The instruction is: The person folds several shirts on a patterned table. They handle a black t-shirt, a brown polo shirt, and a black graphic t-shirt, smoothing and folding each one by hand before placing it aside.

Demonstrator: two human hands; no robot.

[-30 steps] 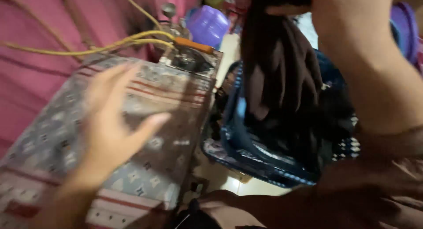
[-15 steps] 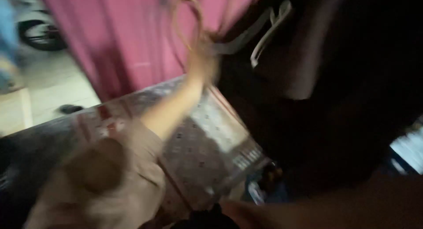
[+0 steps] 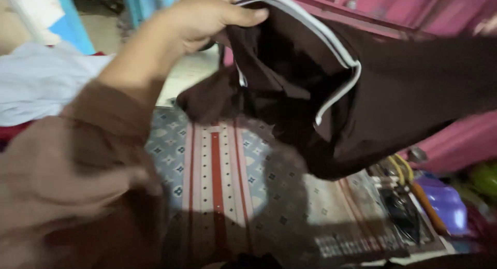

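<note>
My left hand [image 3: 207, 12] grips the top edge of a dark brown garment [image 3: 393, 93] with white piping, held up above a patterned cloth-covered board [image 3: 228, 186]. The garment stretches to the right, where a bit of my right hand [image 3: 486, 26] shows at the frame edge at the garment's far end; its grip is hidden. My brown sleeve [image 3: 77, 186] fills the lower left.
A clothes iron [image 3: 401, 212] lies at the right end of the board beside a purple plastic thing [image 3: 445, 204] and yellow cords [image 3: 401, 168]. A pink curtain [image 3: 455, 139] hangs behind. White cloth [image 3: 41, 82] lies at the left.
The garment has been lifted and spread out above the board. My left hand left the board and took the garment's edge. The view swung left.
</note>
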